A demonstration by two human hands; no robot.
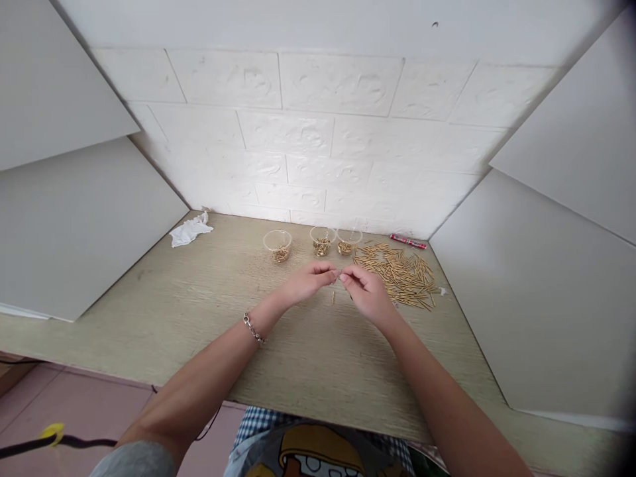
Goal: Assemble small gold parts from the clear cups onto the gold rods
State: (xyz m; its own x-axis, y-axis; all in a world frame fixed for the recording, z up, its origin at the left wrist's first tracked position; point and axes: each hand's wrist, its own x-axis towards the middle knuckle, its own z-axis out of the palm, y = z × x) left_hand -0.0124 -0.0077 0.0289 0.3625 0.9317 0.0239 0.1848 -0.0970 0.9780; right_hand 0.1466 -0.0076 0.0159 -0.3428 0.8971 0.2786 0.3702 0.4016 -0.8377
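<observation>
My left hand (309, 281) and my right hand (368, 295) meet fingertip to fingertip above the middle of the table. Each is closed in a pinch, and what lies between the fingertips is too small and hidden to name. Just below them, a single thin gold-coloured pin (332, 298) lies on the table. Beside my right hand spreads a pile of slim gold-coloured metal pins (405, 273). Behind the hands stand three clear plastic cups: a left cup (277, 238), a middle cup (322, 236) and a right cup (350, 236), each with small gold-coloured pieces at the bottom.
A crumpled white tissue (191, 230) lies at the back left of the wooden table (199, 318). A red tube-like packet (408, 242) rests at the back right, near a white scrap (442, 291). White panels stand on both sides, with a white brick-patterned wall (308, 132) behind.
</observation>
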